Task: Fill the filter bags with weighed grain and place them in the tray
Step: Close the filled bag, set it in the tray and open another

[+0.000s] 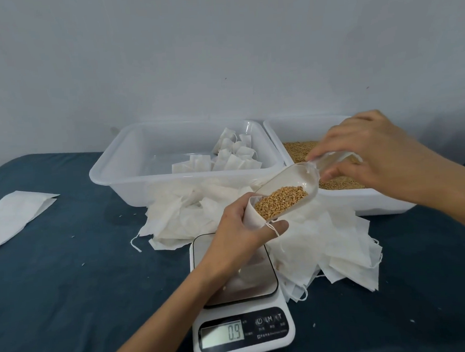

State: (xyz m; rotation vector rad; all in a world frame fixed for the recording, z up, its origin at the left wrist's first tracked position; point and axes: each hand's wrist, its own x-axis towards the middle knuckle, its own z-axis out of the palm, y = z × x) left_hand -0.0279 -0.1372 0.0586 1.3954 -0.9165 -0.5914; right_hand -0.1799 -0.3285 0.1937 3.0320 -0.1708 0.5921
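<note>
Two tubs [112, 180] at counter's far edge. One scale [242, 330], near edge, reading 0.9. Left hand [240, 238] gripping one filter bag [253, 215] above scale; right hand [371, 151] gripping one grain-filled scoop [289, 191], tipped into bag.

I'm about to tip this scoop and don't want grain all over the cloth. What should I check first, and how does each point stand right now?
1. Filter bag mouth held open by the left hand: ok.
2. Scoop lip inside the bag mouth: ok, the grain reaches the opening.
3. Right hand gripping the scoop handle: ok.
4. Bag resting on the scale platform: cannot tell, the left hand and forearm hide its bottom.
5. Scale zeroed: not ok, the display reads 0.9.
6. Room in the tray for the filled bag: ok, its left half is free.
</note>
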